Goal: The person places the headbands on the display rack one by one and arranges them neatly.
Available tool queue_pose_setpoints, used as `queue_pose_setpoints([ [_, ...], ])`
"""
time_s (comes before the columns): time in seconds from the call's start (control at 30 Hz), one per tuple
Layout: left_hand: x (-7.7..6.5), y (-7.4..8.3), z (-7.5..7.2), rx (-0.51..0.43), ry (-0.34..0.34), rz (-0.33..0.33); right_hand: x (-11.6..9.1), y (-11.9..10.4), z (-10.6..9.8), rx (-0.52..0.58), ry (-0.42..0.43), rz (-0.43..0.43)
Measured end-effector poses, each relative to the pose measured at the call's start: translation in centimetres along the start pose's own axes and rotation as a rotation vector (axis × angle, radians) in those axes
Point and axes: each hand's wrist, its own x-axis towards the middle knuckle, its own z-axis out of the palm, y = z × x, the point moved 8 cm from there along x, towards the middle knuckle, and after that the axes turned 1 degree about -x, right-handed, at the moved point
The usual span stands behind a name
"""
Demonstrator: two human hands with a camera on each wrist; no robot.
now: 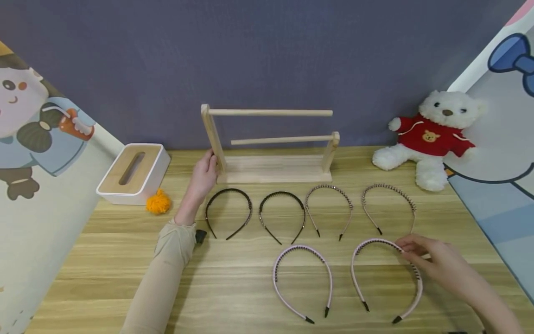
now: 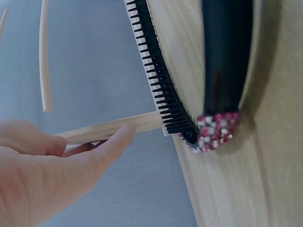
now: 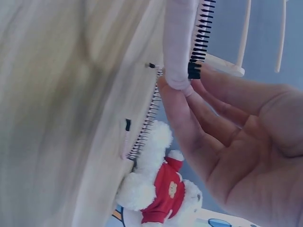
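Note:
At the back of the table stands a wooden two-bar rack. My left hand grips its left post, thumb on one side and fingers behind. My right hand pinches a pale pink headband at the upper right of its arch, between thumb and fingers. In the right wrist view, the padded pink band shows dark comb teeth along its inner side. Left of it lies another pink headband. A black headband with sparkling stones lies close below my left hand.
Behind these lie a second black headband and two thin beaded headbands. A tissue box and an orange pompom sit on the left. A white teddy bear in red sits at the back right, near the walls.

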Motion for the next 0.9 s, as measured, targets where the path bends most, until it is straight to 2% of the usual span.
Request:
queue_pose_setpoints([
  [0.33, -0.1, 0.2, -0.1, 0.049, 0.012, 0.013, -0.5, -1.7, -1.5, 0.029, 0.120, -0.077],
  [0.67, -0.3, 0.2, 0.0, 0.076, -0.002, 0.013, -0.5, -3.7, -3.0, -0.002, 0.153, -0.006],
  [0.9, -0.2, 0.3, -0.1, 0.113, 0.007, 0.028, -0.6, -5.0, -4.1, -0.004, 0.221, -0.027],
])
